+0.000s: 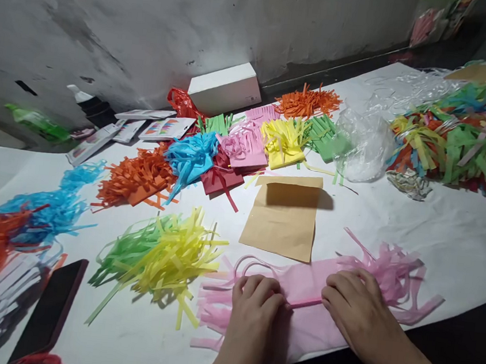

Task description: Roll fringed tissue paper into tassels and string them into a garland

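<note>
A sheet of pink tissue paper (317, 277) with fringed strips at both ends lies at the table's front edge. A narrow raised fold runs across its middle. My left hand (258, 305) is closed on that fold toward the left end, fingers bent and pressed together. On the fold's right part, my right hand (352, 303) is closed too, near the bunched fringe (394, 273). Both thumbs are largely hidden. Just beyond the pink paper lies a brown paper piece (284, 224) with its top edge folded over. Yellow fringed tissue (178, 256) rests left of my left hand.
Fringed bundles in orange (137, 174), blue (193, 156) and yellow (284, 143) line the back, before a white box (224, 87). A phone (51, 309) lies at the left front. Multicoloured tassels (465, 136) and clear plastic (364, 145) are at right.
</note>
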`<control>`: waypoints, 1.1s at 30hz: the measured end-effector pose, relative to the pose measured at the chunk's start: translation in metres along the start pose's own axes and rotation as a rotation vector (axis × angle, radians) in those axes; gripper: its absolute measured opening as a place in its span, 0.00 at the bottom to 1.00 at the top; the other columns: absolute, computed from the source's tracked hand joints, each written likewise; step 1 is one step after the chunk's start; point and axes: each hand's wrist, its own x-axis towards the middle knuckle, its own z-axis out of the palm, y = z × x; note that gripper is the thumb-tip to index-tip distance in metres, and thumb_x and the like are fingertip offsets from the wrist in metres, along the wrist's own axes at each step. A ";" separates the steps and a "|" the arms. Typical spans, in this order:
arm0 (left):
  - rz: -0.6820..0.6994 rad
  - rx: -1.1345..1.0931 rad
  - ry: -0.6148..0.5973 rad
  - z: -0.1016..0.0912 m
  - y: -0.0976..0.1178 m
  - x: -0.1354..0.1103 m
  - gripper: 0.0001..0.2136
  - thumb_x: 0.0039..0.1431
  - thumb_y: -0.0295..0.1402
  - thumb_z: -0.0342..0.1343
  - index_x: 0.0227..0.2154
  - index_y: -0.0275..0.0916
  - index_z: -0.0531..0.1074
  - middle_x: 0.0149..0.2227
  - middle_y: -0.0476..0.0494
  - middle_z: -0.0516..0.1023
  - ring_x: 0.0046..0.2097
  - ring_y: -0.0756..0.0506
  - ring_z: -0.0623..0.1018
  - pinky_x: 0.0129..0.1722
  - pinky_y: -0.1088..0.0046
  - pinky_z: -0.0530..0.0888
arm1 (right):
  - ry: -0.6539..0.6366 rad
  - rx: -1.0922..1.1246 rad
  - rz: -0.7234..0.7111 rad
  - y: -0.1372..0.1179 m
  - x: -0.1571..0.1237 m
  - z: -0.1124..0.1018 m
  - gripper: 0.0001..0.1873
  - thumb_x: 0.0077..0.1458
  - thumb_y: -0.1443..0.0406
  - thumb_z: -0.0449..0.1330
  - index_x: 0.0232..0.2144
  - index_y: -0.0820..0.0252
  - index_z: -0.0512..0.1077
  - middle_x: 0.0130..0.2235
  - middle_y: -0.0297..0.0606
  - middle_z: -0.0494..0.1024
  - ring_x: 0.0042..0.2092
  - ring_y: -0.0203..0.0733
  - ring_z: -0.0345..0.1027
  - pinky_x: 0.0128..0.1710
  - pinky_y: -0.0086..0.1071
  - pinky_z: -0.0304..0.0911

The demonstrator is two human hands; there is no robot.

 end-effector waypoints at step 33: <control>0.020 0.142 -0.495 0.005 0.001 -0.004 0.38 0.58 0.44 0.62 0.68 0.36 0.58 0.69 0.29 0.61 0.67 0.25 0.63 0.60 0.43 0.68 | 0.533 -0.319 0.163 0.052 0.015 -0.071 0.05 0.68 0.67 0.56 0.43 0.61 0.72 0.39 0.43 0.78 0.41 0.43 0.73 0.45 0.38 0.67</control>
